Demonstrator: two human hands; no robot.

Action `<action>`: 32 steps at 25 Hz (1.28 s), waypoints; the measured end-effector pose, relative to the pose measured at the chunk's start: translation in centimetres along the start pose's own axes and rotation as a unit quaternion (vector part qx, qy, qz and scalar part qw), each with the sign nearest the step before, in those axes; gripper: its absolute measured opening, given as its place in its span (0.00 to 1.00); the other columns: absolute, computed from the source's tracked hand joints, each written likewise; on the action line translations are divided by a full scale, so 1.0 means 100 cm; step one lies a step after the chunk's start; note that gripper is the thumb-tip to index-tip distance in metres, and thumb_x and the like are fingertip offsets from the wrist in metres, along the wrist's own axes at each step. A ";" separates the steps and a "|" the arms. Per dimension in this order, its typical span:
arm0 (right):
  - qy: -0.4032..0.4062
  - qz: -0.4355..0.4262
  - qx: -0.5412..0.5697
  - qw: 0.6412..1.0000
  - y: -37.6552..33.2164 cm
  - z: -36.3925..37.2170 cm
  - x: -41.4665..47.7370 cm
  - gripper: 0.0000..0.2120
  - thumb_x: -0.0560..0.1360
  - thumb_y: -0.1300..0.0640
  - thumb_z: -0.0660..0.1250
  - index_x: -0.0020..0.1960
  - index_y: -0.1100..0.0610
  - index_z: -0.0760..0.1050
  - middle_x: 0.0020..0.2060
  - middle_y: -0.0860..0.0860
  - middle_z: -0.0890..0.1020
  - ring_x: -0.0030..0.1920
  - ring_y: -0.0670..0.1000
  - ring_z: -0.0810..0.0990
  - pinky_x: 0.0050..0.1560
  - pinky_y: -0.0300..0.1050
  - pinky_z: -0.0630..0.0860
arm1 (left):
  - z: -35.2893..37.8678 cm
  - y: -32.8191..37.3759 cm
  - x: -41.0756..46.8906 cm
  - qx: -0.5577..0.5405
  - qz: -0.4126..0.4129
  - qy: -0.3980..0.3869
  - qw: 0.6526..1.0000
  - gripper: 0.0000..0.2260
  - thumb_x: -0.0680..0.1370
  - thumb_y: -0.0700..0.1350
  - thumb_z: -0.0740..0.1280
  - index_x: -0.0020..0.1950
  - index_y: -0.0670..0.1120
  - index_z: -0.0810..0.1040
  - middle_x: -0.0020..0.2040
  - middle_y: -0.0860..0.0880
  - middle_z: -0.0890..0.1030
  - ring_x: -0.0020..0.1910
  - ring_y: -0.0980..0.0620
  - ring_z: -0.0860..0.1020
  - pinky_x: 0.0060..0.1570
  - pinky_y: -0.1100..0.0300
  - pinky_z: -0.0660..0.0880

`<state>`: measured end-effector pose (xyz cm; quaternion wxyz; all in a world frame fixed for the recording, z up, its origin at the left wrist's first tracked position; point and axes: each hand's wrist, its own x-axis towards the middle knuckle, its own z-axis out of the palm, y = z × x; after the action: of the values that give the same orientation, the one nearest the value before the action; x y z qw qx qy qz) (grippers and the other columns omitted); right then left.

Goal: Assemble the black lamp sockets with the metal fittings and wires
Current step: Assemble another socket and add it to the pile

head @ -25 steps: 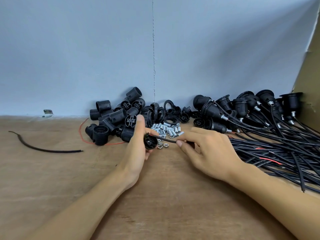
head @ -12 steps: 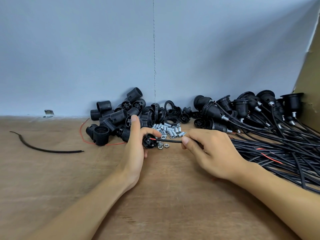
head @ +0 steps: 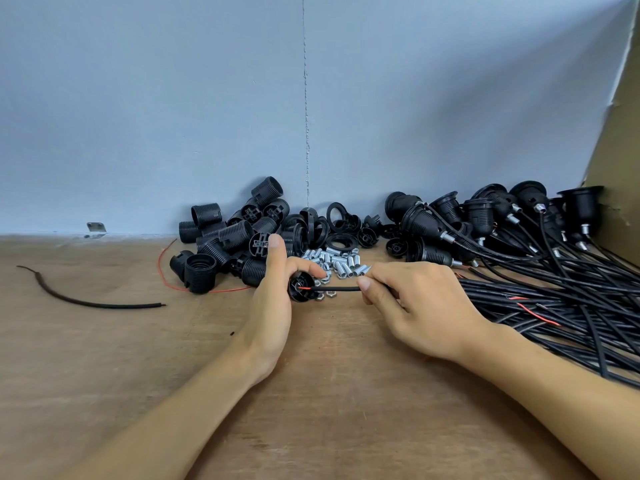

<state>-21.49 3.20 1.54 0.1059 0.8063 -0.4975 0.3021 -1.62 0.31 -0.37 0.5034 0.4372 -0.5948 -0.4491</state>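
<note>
The left hand point(head: 273, 306) is gripping a black socket cap point(head: 300, 289) between curled thumb and fingers, with the index finger extended toward the far side and the cap's open face turned right. The right hand point(head: 422, 306) is pinching a black wire point(head: 341, 289) between thumb and forefinger, its red conductor tip point(head: 304, 288) meeting the cap's opening. Both hands are working over the centre of the wooden table point(head: 311, 403). Small hex nuts point(head: 330, 294) are lying just beneath the wire, and a heap of threaded metal fittings point(head: 337, 261) is sitting just beyond. Loose black sockets point(head: 225, 237) are lying piled at far left and wired sockets point(head: 481, 216) at far right, their cables point(head: 571, 306) trailing toward the near right. A cut cable piece point(head: 97, 303) is lying well apart at left.
</note>
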 end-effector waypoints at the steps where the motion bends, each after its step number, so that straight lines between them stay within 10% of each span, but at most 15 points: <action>1: 0.000 0.004 -0.002 1.000 0.000 0.000 0.000 0.17 0.81 0.44 0.55 0.37 0.49 0.71 0.26 0.41 0.67 0.32 0.46 0.66 0.30 0.45 0.62 | 0.001 0.000 -0.001 0.008 0.003 0.001 1.000 0.39 0.76 0.74 0.40 0.42 0.52 0.83 0.43 0.56 0.84 0.37 0.68 0.74 0.46 0.58 0.65; 6: -0.017 0.023 -0.011 1.000 -0.003 0.000 0.000 0.20 0.80 0.41 0.54 0.37 0.50 0.72 0.25 0.43 0.68 0.30 0.48 0.69 0.30 0.47 0.65 | 0.007 0.004 -0.004 0.048 0.023 -0.021 0.998 0.37 0.75 0.68 0.40 0.46 0.49 0.84 0.35 0.61 0.80 0.35 0.68 0.75 0.36 0.75 0.66; 12: -0.025 0.029 -0.035 0.999 -0.002 0.001 0.000 0.19 0.81 0.43 0.57 0.35 0.50 0.65 0.24 0.43 0.65 0.29 0.48 0.66 0.28 0.46 0.60 | 0.004 0.000 -0.001 0.039 -0.011 -0.024 0.999 0.24 0.82 0.66 0.55 0.46 0.54 0.84 0.43 0.57 0.79 0.45 0.59 0.75 0.49 0.58 0.69; 15: -0.031 0.061 -0.023 0.997 0.007 0.003 0.000 0.19 0.80 0.43 0.56 0.36 0.51 0.68 0.26 0.44 0.69 0.31 0.48 0.68 0.30 0.46 0.60 | 0.000 -0.002 -0.001 0.028 -0.003 -0.038 0.999 0.07 0.68 0.51 0.68 0.44 0.58 0.83 0.41 0.60 0.81 0.44 0.58 0.77 0.47 0.59 0.72; 22: -0.110 0.073 0.009 0.991 0.025 0.002 0.002 0.21 0.80 0.43 0.58 0.32 0.52 0.64 0.25 0.48 0.69 0.30 0.47 0.69 0.29 0.43 0.62 | -0.004 -0.012 -0.003 0.114 0.050 -0.075 0.989 0.20 0.68 0.34 0.79 0.52 0.56 0.82 0.49 0.52 0.83 0.50 0.55 0.81 0.53 0.63 0.78; 32: -0.127 0.097 0.151 0.976 0.031 0.001 0.003 0.18 0.81 0.46 0.61 0.35 0.50 0.77 0.25 0.49 0.73 0.26 0.45 0.67 0.31 0.44 0.64 | -0.004 0.000 -0.010 0.083 0.089 -0.041 0.992 0.18 0.70 0.37 0.80 0.50 0.59 0.85 0.48 0.57 0.86 0.41 0.59 0.82 0.43 0.69 0.76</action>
<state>-24.01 1.49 1.23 -0.1106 0.7927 -0.5313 0.2778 -1.11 1.26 -0.52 0.4786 0.4037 -0.6866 -0.3694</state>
